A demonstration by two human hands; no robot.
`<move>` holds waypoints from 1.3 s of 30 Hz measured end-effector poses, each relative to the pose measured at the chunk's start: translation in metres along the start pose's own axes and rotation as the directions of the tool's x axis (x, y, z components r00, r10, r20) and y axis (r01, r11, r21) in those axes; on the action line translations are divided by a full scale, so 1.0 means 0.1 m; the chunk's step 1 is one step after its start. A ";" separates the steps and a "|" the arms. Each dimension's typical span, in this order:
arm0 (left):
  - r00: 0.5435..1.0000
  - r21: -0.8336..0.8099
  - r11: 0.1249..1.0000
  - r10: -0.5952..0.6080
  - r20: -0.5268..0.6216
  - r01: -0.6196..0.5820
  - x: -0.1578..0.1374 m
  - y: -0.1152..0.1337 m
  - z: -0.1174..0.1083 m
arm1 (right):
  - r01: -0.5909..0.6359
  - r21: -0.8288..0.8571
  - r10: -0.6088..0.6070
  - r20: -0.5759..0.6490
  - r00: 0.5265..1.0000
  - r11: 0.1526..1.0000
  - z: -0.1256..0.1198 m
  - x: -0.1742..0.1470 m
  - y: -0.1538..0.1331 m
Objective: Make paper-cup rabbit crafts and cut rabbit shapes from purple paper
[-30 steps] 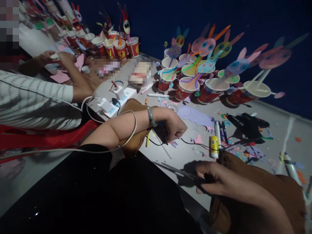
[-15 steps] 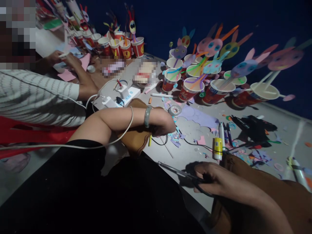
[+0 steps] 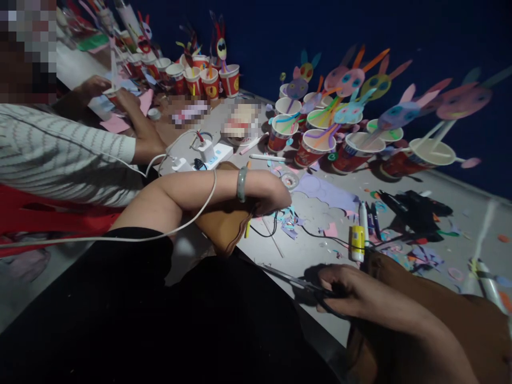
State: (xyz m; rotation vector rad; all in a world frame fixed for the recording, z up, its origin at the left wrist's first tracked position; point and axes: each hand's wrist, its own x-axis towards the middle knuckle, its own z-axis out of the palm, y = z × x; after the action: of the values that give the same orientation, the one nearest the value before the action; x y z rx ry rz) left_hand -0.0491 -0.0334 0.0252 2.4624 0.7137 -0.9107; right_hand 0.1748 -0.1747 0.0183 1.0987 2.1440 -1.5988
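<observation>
My right hand (image 3: 348, 290) is closed round the handles of a pair of scissors (image 3: 286, 277), whose blades point left over the table's front edge. My left hand (image 3: 276, 192), with a grey-green bangle (image 3: 241, 184) at the wrist, bends down over the table. Its fingers are hidden beneath the hand, so what they hold, if anything, does not show. Just right of it are small paper scraps (image 3: 290, 221) and a roll of clear tape (image 3: 288, 182). Under my left forearm lies a brown piece of fabric or leather (image 3: 220, 229).
Paper cups (image 3: 316, 146) with paper rabbit figures stand along the back. A glue stick (image 3: 357, 242), purple paper (image 3: 324, 189) and a black pouch (image 3: 420, 205) lie on the right. A power strip (image 3: 220, 154) sits left; a white cable (image 3: 192, 221) crosses my arm. A co-worker's arm (image 3: 146, 133) is at left.
My left hand has shifted slightly right and up. The scissors have barely moved in my right hand. The view has turned a little.
</observation>
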 end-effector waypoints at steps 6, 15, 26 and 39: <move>0.998 0.066 0.998 -0.012 -0.065 0.017 -0.04 0.08 0.09 | -0.004 -0.223 -0.027 -0.133 0.991 0.975 0.07 0.01 0.05; 0.911 -0.033 0.999 -0.045 -0.409 0.035 -0.40 -0.05 -0.29 | 0.008 -0.378 -0.120 -0.276 0.954 0.926 0.11 0.00 0.05; 0.820 -0.107 0.983 0.062 -0.569 -0.148 -0.07 0.23 -0.51 | -0.030 -0.472 -0.124 -0.291 0.949 0.881 0.12 -0.01 -0.01; 0.778 0.111 0.929 0.358 -0.515 -0.354 0.52 0.44 -0.03 | 0.004 -0.347 -0.095 -0.244 0.965 0.938 0.07 -0.13 -0.20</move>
State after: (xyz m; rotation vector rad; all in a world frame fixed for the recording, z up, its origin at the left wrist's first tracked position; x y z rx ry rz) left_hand 0.0122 -0.0493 0.0003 2.7442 0.3687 -0.0781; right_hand 0.1683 -0.1886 0.0379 1.1937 2.5132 -1.0808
